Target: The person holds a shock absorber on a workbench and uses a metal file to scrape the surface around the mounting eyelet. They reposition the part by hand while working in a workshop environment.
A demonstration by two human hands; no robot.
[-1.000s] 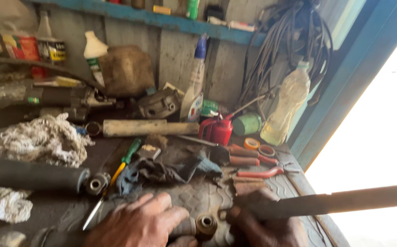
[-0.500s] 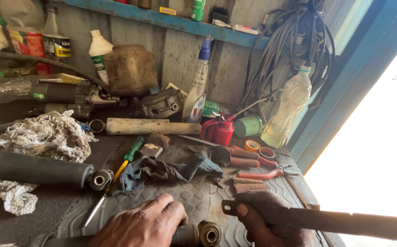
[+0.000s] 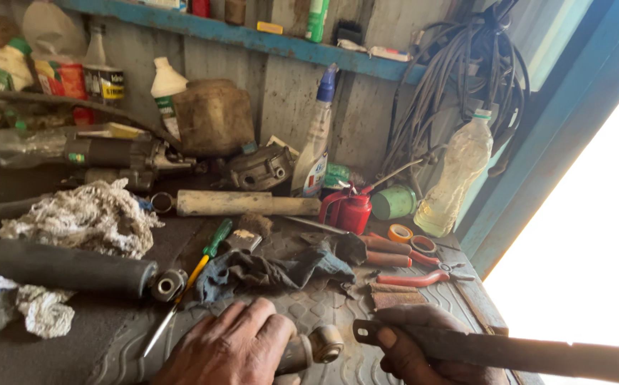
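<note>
- At the front edge of the table [image 3: 110, 335], the left hand [image 3: 231, 349] lies knuckles-up, its fingers wrapped around a short metal cylinder [image 3: 309, 348] that ends in a round eye bushing.
- The bushed end sticks out to the right of the left hand and rests on the patterned rubber mat [image 3: 323, 306] covering this part of the table.
- The right hand [image 3: 423, 349] is clenched around a long, flat, rusty metal bar [image 3: 509, 351], grasping it near its left end.
- The bar runs from just right of the bushing out past the right edge of the table, nearly level; its tip sits near the bushing, and contact cannot be confirmed.
- Just behind the left hand lies a dark blue rag [image 3: 266, 269], bunched up on the mat.
- Left of the rag, a screwdriver with a green and yellow handle [image 3: 199, 267] lies diagonally, blade toward the front edge.
- At the left edge, a black shock absorber [image 3: 60, 265] lies on its side, its eye end pointing toward the screwdriver; pale cotton waste [image 3: 81, 217] is heaped behind it.
- Toward the back edge, a cream-coloured tube [image 3: 245, 204] lies crosswise, with a red oil can [image 3: 348, 209] to its right.
- Red-handled pliers [image 3: 423, 278] lie near the right edge, behind the right hand.
- A clear plastic bottle [image 3: 455, 178] stands at the back right corner.
</note>
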